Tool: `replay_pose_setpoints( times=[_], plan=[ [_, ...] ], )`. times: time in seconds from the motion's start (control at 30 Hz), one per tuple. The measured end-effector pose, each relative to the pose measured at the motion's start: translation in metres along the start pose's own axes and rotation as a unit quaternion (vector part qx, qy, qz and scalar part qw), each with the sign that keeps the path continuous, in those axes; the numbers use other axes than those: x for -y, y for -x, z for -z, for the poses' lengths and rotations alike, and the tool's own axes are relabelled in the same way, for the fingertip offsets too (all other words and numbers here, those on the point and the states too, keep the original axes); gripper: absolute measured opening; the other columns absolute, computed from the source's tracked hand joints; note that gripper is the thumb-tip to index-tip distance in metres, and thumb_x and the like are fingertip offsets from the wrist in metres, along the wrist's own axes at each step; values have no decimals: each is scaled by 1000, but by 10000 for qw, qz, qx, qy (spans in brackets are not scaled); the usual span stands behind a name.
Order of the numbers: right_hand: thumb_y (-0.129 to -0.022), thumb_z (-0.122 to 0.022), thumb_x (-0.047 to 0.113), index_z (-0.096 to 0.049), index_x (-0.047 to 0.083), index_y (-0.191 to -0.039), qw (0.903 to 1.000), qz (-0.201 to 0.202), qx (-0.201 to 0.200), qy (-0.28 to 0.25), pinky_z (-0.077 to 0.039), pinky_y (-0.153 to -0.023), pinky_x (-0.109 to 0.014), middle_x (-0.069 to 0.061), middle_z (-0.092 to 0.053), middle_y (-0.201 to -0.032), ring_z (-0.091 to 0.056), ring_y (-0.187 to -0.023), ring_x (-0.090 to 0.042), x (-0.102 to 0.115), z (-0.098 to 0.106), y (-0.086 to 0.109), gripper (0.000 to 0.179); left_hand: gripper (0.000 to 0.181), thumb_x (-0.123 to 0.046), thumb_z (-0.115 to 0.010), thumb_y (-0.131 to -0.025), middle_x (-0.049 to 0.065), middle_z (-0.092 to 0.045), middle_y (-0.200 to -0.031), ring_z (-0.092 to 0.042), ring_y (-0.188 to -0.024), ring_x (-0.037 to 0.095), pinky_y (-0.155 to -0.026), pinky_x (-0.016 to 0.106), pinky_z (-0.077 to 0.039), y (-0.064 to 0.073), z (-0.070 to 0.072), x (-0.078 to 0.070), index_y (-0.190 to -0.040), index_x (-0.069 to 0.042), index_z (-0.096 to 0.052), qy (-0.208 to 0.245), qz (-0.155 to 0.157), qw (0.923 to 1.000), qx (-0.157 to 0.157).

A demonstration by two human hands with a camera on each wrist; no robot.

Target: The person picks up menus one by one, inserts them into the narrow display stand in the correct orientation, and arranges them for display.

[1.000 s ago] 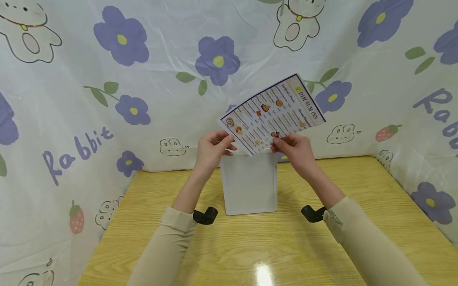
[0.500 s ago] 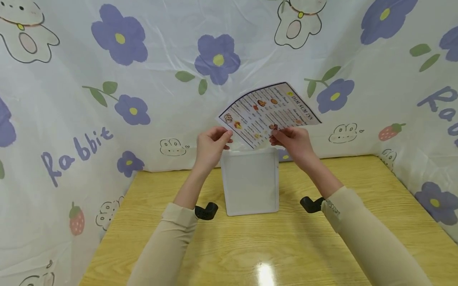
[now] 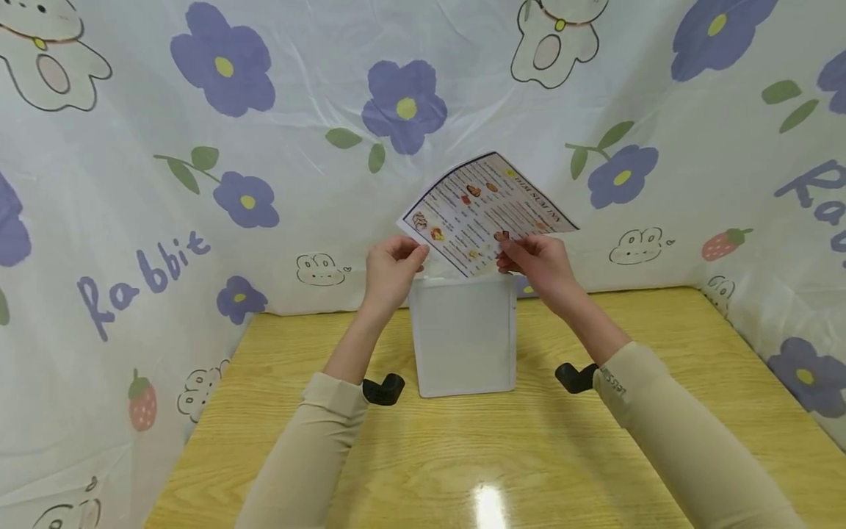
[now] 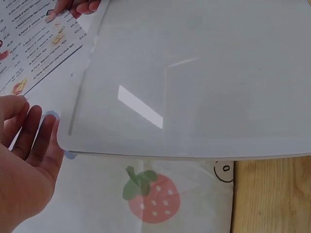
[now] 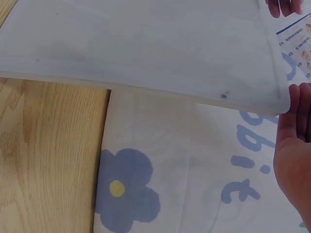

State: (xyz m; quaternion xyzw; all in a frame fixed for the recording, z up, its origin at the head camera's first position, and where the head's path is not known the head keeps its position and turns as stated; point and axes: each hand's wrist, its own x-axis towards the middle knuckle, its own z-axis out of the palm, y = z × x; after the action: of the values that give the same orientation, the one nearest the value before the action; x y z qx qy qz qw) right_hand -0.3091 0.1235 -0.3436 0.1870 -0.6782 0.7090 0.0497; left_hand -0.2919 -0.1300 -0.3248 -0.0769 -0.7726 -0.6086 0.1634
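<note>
A printed menu headed "DIM SUM INN" (image 3: 485,209) is held at a slant above a whitish, clear-fronted sign holder (image 3: 465,342) on the table. My left hand (image 3: 388,270) pinches the menu near its left lower corner, with the other fingers behind the holder's top corner. Thumb and fingers of my right hand (image 3: 543,266) pinch the menu's lower right edge. The menu's lowest corner overlaps the holder's top edge in the head view. Up close in the left wrist view, the holder (image 4: 218,97) has a glossy, rounded-corner panel; the menu (image 4: 39,43) lies beyond its edge.
The wooden table (image 3: 423,463) runs back to a cloth backdrop (image 3: 311,184) printed with flowers and rabbits. Similar cloth hangs at both sides. Black wrist mounts (image 3: 383,389) stick out from both sleeves.
The menu's upper part has swung left and sunk lower, and its top looks more foreshortened. Both hands have moved up only slightly; their grips look the same. The holder stands about where it was.
</note>
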Motion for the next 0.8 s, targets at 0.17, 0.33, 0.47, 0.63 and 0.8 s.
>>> replay_pose_setpoints(
  times=[0.17, 0.33, 0.47, 0.63, 0.8],
  plan=[
    [-104, -63, 17, -66, -8, -113, 9997, -146, -79, -171, -60, -78, -29, -7, -69, -93, -68, -82, -19, -2, 2, -2, 27, 15, -11, -73, -95, 13, -70, -93, -64, -88, 23, -73, 28, -53, 1, -3, 4, -93, 4, -73, -455, 75, 9989, 41],
    [-105, -62, 19, -63, -6, -108, 9985, -435, -317, -32, -58, -77, -26, -8, -63, -96, -63, -82, -17, -4, 5, -2, 25, 17, -15, -73, -95, 14, -71, -103, -67, -102, 26, -80, 34, -57, 4, -6, 8, -96, 2, -74, -937, 70, 9951, 306],
    [-104, -63, 22, -64, -4, -106, 9969, -551, -383, 422, -55, -79, -27, -6, -62, -97, -59, -85, -19, -4, 6, -2, 26, 19, -15, -74, -94, 15, -70, -106, -70, -101, 27, -83, 37, -58, 8, -5, 12, -97, 3, -73, -822, 203, 9958, 357],
    [-105, -63, 25, -62, -7, -102, 9948, -501, -320, 830, -51, -79, -29, -4, -62, -92, -55, -87, -22, -5, 8, -1, 32, 21, -17, -74, -94, 13, -70, -104, -66, -95, 24, -78, 32, -54, 10, 0, 18, -100, 2, -73, -522, 389, 9975, 261],
    [-105, -61, 23, -62, -7, -99, 9924, -538, -229, 1086, -51, -78, -28, -7, -61, -93, -54, -89, -25, -8, 13, 2, 31, 25, -20, -74, -95, 13, -71, -104, -60, -90, 22, -73, 28, -50, 11, 1, 21, -109, 1, -72, -336, 489, 9981, 187]
  ],
)
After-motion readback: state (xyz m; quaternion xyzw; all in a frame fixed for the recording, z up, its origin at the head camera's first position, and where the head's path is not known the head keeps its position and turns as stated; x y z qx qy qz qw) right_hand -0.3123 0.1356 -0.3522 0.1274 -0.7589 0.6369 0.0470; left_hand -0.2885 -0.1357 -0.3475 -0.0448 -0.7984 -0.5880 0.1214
